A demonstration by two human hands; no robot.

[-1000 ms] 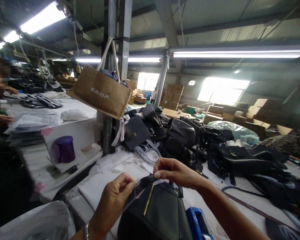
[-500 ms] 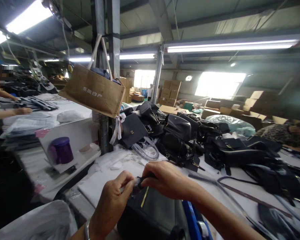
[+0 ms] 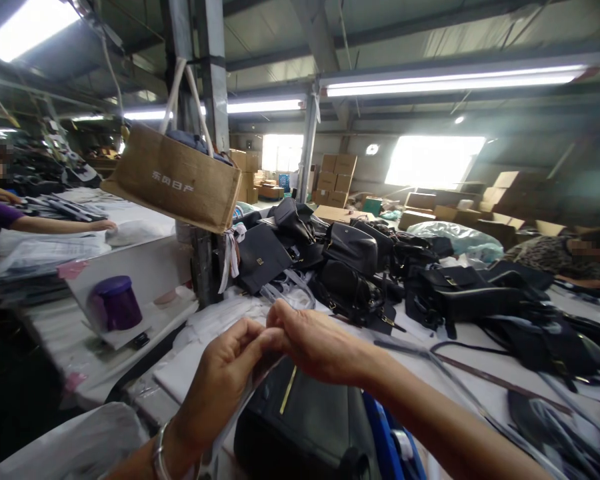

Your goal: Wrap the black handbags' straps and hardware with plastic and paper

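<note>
A black bag (image 3: 325, 420) with a gold zip line on its upper face stands right below my hands. My left hand (image 3: 235, 363) is closed, thumb and fingers pinching a thin translucent plastic strip (image 3: 233, 423) that trails down beside my wrist. Over the bag's top, my right hand (image 3: 315, 343) bends in with its fingers closed against my left fingertips. What the right fingers grip is hidden behind the hand. A blue object (image 3: 393, 437) touches the bag's right side.
Black bags (image 3: 353, 250) pile up across the table behind, with loose straps (image 3: 460, 380) at right. A tan tote (image 3: 175, 177) hangs on a post at left, near a purple canister (image 3: 117, 303). A white plastic bag (image 3: 80, 440) sits lower left. Other people work on both sides.
My hands have come together and risen slightly; the dark piece between them is now hidden. A translucent strip now shows along my left wrist. The person at left has an arm stretched out.
</note>
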